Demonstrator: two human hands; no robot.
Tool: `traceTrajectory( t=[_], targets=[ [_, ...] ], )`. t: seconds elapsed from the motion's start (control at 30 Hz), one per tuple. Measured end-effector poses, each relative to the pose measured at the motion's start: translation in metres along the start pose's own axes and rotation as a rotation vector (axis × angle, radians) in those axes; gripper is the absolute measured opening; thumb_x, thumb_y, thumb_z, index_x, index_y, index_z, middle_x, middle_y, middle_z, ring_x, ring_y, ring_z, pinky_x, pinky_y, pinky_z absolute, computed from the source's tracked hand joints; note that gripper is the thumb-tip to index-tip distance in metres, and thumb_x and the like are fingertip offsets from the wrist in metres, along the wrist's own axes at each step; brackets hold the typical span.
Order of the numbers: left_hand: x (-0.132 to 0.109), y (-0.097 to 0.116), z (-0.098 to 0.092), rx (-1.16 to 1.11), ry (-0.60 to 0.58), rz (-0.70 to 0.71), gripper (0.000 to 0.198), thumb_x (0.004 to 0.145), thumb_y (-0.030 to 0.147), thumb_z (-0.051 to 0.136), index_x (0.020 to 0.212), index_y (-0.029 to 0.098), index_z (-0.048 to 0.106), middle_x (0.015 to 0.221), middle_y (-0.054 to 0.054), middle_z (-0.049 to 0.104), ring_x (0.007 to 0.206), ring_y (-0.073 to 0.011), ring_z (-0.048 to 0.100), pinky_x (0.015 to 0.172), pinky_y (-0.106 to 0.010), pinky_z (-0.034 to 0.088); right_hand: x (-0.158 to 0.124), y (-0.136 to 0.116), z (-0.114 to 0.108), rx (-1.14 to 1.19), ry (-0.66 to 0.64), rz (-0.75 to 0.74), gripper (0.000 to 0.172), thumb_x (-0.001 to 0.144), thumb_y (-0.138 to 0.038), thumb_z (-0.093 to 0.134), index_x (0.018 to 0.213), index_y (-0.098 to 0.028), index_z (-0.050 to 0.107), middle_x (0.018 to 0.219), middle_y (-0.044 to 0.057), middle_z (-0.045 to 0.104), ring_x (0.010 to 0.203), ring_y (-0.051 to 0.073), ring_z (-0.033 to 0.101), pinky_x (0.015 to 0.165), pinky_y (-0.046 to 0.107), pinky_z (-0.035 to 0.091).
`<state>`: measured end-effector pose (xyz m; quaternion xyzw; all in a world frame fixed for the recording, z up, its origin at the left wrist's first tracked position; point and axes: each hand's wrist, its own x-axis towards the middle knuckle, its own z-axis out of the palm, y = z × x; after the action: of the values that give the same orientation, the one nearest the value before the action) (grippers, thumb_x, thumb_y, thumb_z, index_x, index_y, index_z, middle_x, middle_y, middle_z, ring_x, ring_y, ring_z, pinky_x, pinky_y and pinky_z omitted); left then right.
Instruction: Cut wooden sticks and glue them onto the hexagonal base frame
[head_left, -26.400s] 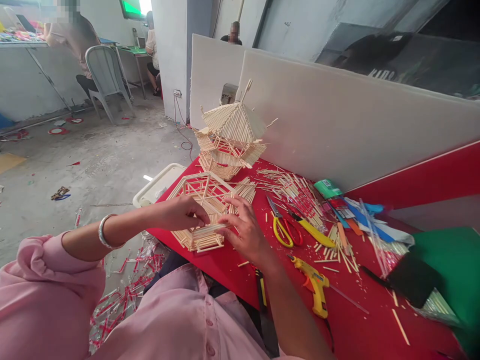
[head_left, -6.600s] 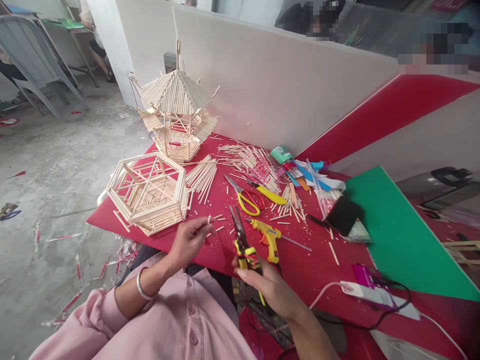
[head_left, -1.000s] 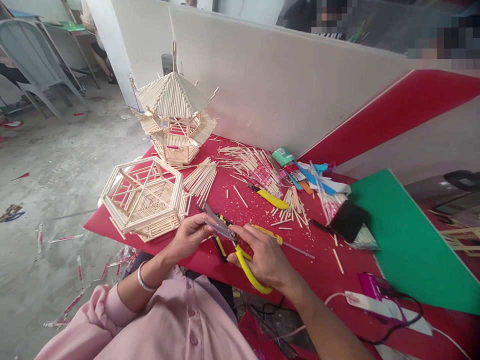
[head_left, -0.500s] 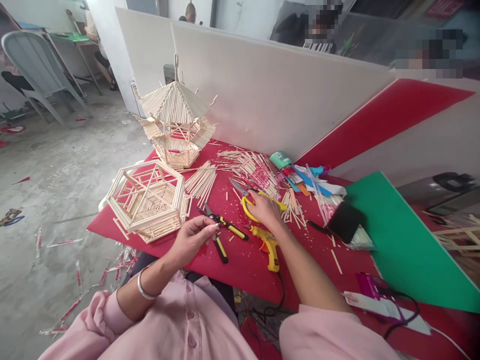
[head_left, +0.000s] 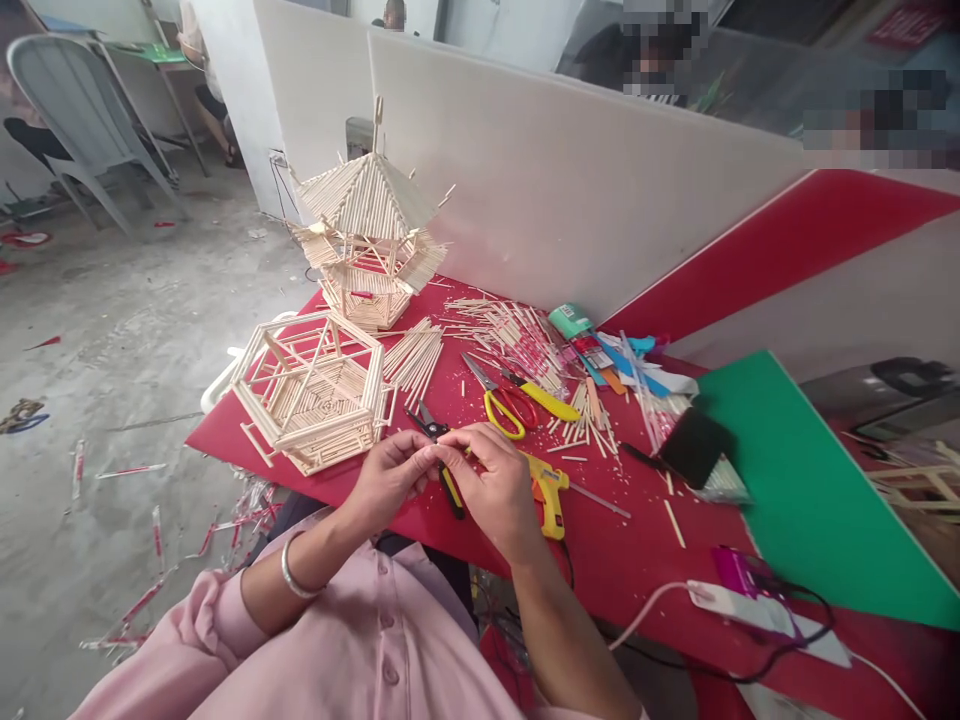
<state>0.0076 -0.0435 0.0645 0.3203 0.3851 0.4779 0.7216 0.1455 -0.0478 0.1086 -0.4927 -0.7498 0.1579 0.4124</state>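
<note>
My left hand [head_left: 394,478] and my right hand [head_left: 495,485] meet above the red table's front edge, thumbs and fingertips pinched together. Whatever they hold is too small to make out. Just beyond them lie pliers [head_left: 433,426] with black and yellow handles, partly hidden by my fingers. A yellow glue gun [head_left: 553,500] lies beside my right hand, part of it covered. Scissors [head_left: 504,408] with yellow and red handles rest farther back, touching or close to a yellow-handled tool [head_left: 551,400]. To the left sits a hexagonal frame of thin wooden sticks [head_left: 311,390].
A pagoda-like stick model [head_left: 367,215] stands at the back left. Loose sticks [head_left: 415,358] and wrapped sticks [head_left: 525,340] spread across the red table [head_left: 600,560]. On the right are a dark phone-like object [head_left: 697,447], a green board [head_left: 817,500] and cables. A white partition [head_left: 540,170] rises behind.
My right hand has left the scissors and moved left and nearer to meet my left hand. The scissors now lie uncovered. My left hand stays pinched; the view has shifted slightly.
</note>
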Motion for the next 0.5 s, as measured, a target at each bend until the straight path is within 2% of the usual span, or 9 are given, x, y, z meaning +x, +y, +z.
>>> traceTrajectory(
  t=[0.1,0.2,0.3,0.5],
  targets=[
    [-0.008,0.001,-0.003,-0.054,-0.002,-0.022,0.044,0.068,0.053,0.079,0.073,0.015,0.057,0.056,0.003,0.059,0.042,-0.0033,0.043,0.041,-0.016,0.026,-0.007,-0.004,0.015,-0.048,0.102,-0.012,0.011,0.092,-0.026,0.061,0.082,-0.022,0.063,0.079,0.002,0.067,0.078,0.017,0.061,0.072,0.03,0.049],
    [-0.019,0.003,-0.005,-0.102,0.008,-0.044,0.046,0.065,0.054,0.08,0.071,0.014,0.056,0.055,0.004,0.058,0.041,-0.0027,0.042,0.039,-0.016,0.022,-0.016,-0.008,0.029,-0.034,0.212,-0.071,0.004,0.091,-0.021,0.062,0.086,-0.022,0.063,0.082,0.002,0.067,0.08,0.017,0.061,0.075,0.032,0.05],
    [-0.028,0.007,-0.009,-0.129,0.022,-0.055,0.048,0.062,0.052,0.083,0.07,0.014,0.056,0.053,0.003,0.058,0.04,-0.0028,0.043,0.039,-0.015,0.022,-0.023,-0.014,0.035,0.015,0.237,-0.138,0.008,0.089,-0.015,0.063,0.091,-0.023,0.063,0.084,0.001,0.066,0.082,0.016,0.061,0.076,0.033,0.052],
    [-0.046,0.024,-0.015,-0.187,0.044,-0.054,0.047,0.058,0.049,0.087,0.071,0.015,0.056,0.049,0.005,0.054,0.039,-0.0029,0.042,0.038,-0.015,0.023,-0.021,-0.031,0.034,0.022,0.262,-0.318,0.022,0.084,-0.009,0.067,0.099,-0.025,0.063,0.087,0.002,0.064,0.087,0.017,0.059,0.081,0.037,0.051]
  ],
)
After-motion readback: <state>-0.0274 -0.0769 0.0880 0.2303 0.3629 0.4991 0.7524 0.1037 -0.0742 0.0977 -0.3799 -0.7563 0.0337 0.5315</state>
